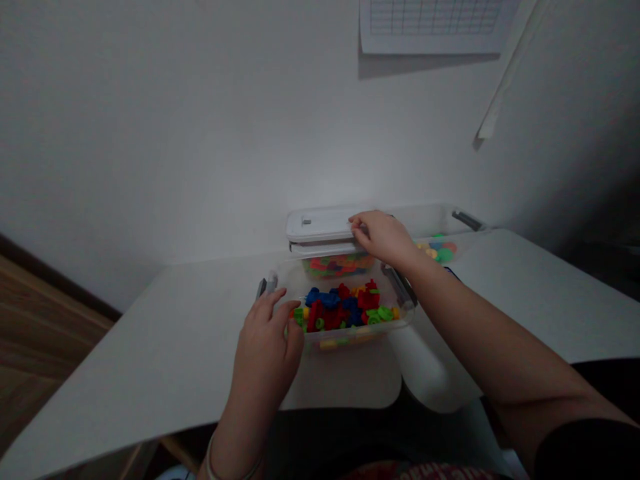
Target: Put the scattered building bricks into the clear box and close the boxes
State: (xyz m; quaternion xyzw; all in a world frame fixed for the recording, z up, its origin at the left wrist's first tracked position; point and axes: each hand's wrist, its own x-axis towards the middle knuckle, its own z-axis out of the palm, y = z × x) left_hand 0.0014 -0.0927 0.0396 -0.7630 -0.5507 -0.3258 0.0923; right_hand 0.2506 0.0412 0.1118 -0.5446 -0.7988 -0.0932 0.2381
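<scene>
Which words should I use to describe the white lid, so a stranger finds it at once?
On the white desk, find the clear box of red, blue and green pieces. Just behind it sits the white lid, the only opaque cover there, with the right hand on its right end.

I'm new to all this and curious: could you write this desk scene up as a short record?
Left hand: fingers at the edge of a clear plastic box
Right hand: touching a white plastic lid
Box contents: red, blue, green and yellow toy pieces
Behind the box: a container of flat red, orange and green pieces
Far right: a clear box of round coloured discs
Surface: white desk
Wall: paper grid chart
</scene>
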